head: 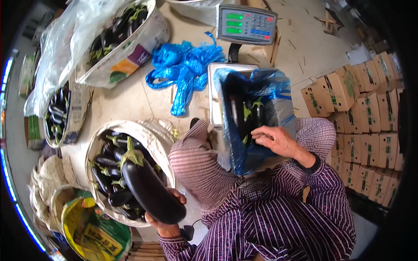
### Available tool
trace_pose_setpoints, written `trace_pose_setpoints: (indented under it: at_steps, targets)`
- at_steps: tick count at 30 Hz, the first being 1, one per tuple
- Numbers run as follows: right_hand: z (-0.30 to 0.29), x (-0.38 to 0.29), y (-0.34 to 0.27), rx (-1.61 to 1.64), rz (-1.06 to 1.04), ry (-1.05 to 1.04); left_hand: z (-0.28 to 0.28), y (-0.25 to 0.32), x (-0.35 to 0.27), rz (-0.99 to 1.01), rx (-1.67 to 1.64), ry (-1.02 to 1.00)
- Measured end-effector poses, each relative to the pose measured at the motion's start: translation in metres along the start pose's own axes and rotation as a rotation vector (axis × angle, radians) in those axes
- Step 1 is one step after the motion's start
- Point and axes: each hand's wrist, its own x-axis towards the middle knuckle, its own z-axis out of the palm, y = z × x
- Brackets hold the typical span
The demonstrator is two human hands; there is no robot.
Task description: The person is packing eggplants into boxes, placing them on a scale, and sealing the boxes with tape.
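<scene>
My left hand (166,225) grips a large dark purple eggplant (150,187) near its blunt end, its green stalk pointing away from me. It is held above a round woven sack (127,125) full of eggplants. On the right, my right hand (274,140) reaches into a box (284,111) lined with blue plastic film (230,153). Its fingertips are at the eggplants (258,114) lying inside; whether they touch one I cannot tell. The box stands on or against the steel plate of a digital scale (214,94), whose display (246,24) is lit.
Crumpled blue plastic bags (186,68) lie on the floor ahead. Two more sacks of eggplants (140,58) (75,114) stand at the left, with clear film (75,39) over them. Stacked cardboard boxes (369,107) line the right. A yellow-green sack (78,222) is at lower left.
</scene>
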Motion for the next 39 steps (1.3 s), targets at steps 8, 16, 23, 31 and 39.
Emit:
trace_pose_setpoints:
  at_steps: [8, 16, 23, 31, 39]
  targets:
    - [-0.025, -0.026, 0.008, 0.091, -0.05, -0.03, 0.07, -0.034, 0.02, -0.28, -0.091, -0.197]
    - [-0.038, -0.033, 0.026, 0.215, -0.086, -0.015, 0.101, -0.078, 0.046, -0.478, -0.012, -0.17]
    - [-0.036, -0.027, 0.012, 0.273, 0.019, -0.139, 0.111, -0.095, 0.052, -0.588, 0.211, -0.247]
    - [-0.033, -0.033, 0.01, 0.236, 0.026, -0.157, 0.108, -0.103, 0.048, -0.597, 0.225, -0.305]
    - [-0.013, -0.037, 0.002, 0.775, 0.118, -0.108, 0.122, -0.11, 0.057, -0.291, 0.641, -0.552]
